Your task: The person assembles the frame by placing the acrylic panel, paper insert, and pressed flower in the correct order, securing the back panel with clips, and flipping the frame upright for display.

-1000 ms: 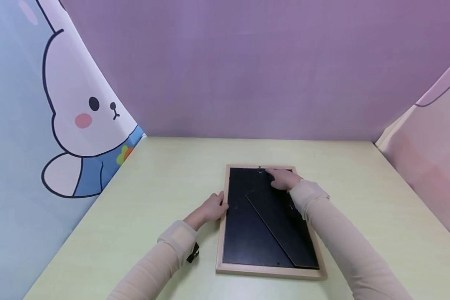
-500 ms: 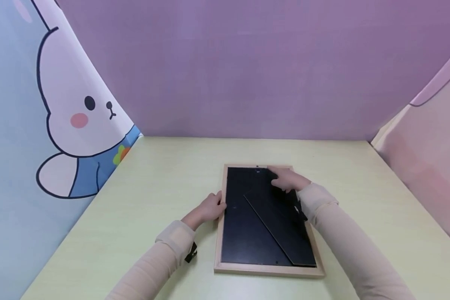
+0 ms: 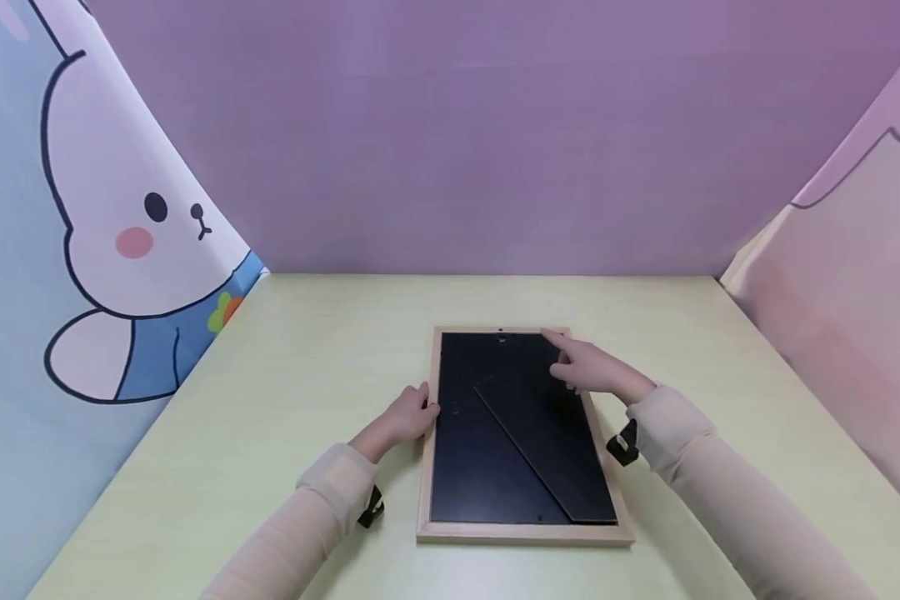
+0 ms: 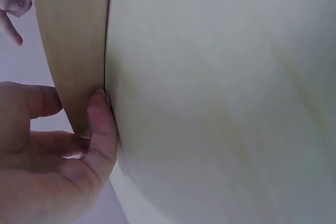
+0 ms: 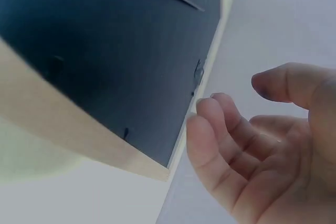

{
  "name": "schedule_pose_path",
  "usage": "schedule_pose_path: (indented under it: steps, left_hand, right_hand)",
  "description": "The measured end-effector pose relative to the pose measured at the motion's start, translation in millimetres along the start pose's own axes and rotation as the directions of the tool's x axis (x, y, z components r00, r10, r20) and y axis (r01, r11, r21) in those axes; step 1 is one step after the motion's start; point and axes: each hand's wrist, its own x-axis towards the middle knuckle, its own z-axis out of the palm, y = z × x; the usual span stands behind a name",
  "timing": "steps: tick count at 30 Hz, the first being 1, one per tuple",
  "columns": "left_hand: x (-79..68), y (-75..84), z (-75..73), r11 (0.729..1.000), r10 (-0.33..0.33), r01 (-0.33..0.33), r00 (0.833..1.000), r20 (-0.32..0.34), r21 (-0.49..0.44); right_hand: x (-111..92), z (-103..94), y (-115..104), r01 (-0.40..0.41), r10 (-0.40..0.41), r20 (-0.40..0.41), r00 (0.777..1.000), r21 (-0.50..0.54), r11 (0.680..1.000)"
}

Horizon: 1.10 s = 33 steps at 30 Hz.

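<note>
A picture frame (image 3: 525,533) with a light wood border lies face down, its black backing board (image 3: 468,475) up. A black stand leg (image 3: 543,454) slants across that board, flat against it. My left hand (image 3: 408,414) grips the frame's left border; in the left wrist view the thumb (image 4: 101,119) and fingers are on either side of the wood. My right hand (image 3: 588,367) is over the top right part, index finger stretched to the top border near the corner. In the right wrist view its other fingers are loosely bent and the thumb stands apart, nothing between them.
The frame rests on a pale yellow table (image 3: 330,333). A purple backdrop (image 3: 487,167) rises behind it. A panel with a cartoon rabbit (image 3: 135,183) stands at the left, a pink panel (image 3: 840,333) at the right. Black straps (image 3: 624,443) show at the wrists.
My right hand has slid right along the frame's top border toward the corner, its forearm swinging outward. The left hand keeps its grip. The head view has turned slightly right.
</note>
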Motion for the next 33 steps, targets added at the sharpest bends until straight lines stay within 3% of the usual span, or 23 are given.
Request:
schedule_pose_path:
  steps: [12,24,33]
  left_hand:
    - [1.6,-5.4,2.7,0.998,0.052,-0.054,0.997,-0.058,-0.039]
    - [-4.7,0.7,4.0,0.997,0.066,-0.068,0.995,-0.072,-0.025]
    - [-7.0,0.5,5.5,0.998,0.065,-0.064,0.995,-0.077,0.024]
  right_hand:
    - [-34,-0.9,4,0.013,-0.01,-0.048,0.999,0.069,0.998]
    - [-45,10.2,26,-0.041,0.048,-0.059,0.997,0.112,0.993]
    - [-52,17.1,36,-0.118,0.121,-0.006,0.993,0.177,0.977]
